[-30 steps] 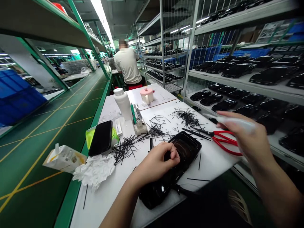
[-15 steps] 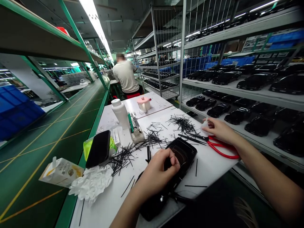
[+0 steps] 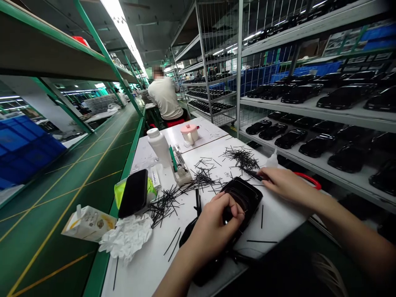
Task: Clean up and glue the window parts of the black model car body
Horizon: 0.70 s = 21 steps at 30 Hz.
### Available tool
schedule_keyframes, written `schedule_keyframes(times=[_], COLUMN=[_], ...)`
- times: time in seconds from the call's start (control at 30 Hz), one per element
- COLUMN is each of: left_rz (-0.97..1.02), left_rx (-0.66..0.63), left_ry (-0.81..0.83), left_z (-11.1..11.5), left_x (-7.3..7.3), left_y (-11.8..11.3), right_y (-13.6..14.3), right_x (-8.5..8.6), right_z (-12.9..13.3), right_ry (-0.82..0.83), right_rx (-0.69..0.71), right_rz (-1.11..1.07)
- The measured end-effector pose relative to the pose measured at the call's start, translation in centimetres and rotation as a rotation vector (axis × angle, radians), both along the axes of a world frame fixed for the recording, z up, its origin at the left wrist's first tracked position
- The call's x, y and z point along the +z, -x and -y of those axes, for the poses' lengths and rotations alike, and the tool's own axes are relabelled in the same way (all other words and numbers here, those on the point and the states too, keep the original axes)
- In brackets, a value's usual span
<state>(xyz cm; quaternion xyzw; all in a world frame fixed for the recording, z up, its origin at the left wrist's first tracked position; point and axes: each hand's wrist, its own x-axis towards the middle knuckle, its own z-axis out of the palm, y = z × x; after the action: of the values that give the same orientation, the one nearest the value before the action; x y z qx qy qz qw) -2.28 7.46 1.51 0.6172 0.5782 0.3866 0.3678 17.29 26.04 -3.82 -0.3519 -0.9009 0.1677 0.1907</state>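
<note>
My left hand (image 3: 218, 220) rests over a glossy black model car (image 3: 250, 192) at the table's near edge. Its thumb and forefinger are pinched together; whatever is between them is hidden. My right hand (image 3: 283, 183) is to the right of the car, fingers closed round a slim black tool (image 3: 254, 174), mostly hidden by the hand. Just behind this hand stands a small white dropper bottle (image 3: 272, 159). A red scissor handle (image 3: 311, 180) shows beyond the wrist. Loose black strips (image 3: 243, 159) lie scattered in heaps past the car.
Left on the table are a phone (image 3: 133, 193), crumpled white gloves (image 3: 126, 237), a drink carton (image 3: 89, 222), a white bottle (image 3: 159, 146) and a tool holder (image 3: 182, 177). A pink-lidded cup (image 3: 189, 133) stands farther back. Racks of black cars (image 3: 291, 138) line the right. A person (image 3: 165, 97) sits ahead.
My right hand has let go of the white dropper bottle and come nearer, closing on the slim black tool. The scissors have shifted. My left hand keeps its pinch over the car.
</note>
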Motion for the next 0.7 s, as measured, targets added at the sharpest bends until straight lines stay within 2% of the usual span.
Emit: schedule_keyframes(times=[0.1, 0.2, 0.27, 0.3, 0.4, 0.7], left_rz=[0.04, 0.062, 0.073, 0.076, 0.068, 0.073], left_rx=[0.017, 0.024, 0.031, 0.037, 0.058, 0.08], left_ry=[0.031, 0.004, -0.005, -0.001, 0.025, 0.05], left_z=[0.0, -0.1, -0.2, -0.2, -0.2, -0.3], left_x=[-0.1, -0.2, -0.2, -0.2, -0.1, -0.4], left_y=[0.0, -0.2, -0.3, -0.3, -0.4, -0.3], right_y=[-1.0, -1.2, -1.0, -0.8, -0.3, 0.1], right_x=[2.3, 3.9, 4.2, 4.0, 3.3, 2.3], right_z=[1.4, 4.3, 6.1, 6.7, 7.6, 7.6], right_ry=[0.078, 0.397, 0.589, 0.633, 0.64, 0.7], right_rx=[-0.002, 0.014, 0.037, 0.06, 0.121, 0.125], right_rz=[-0.143, -0.474, -0.636, -0.687, -0.759, -0.704])
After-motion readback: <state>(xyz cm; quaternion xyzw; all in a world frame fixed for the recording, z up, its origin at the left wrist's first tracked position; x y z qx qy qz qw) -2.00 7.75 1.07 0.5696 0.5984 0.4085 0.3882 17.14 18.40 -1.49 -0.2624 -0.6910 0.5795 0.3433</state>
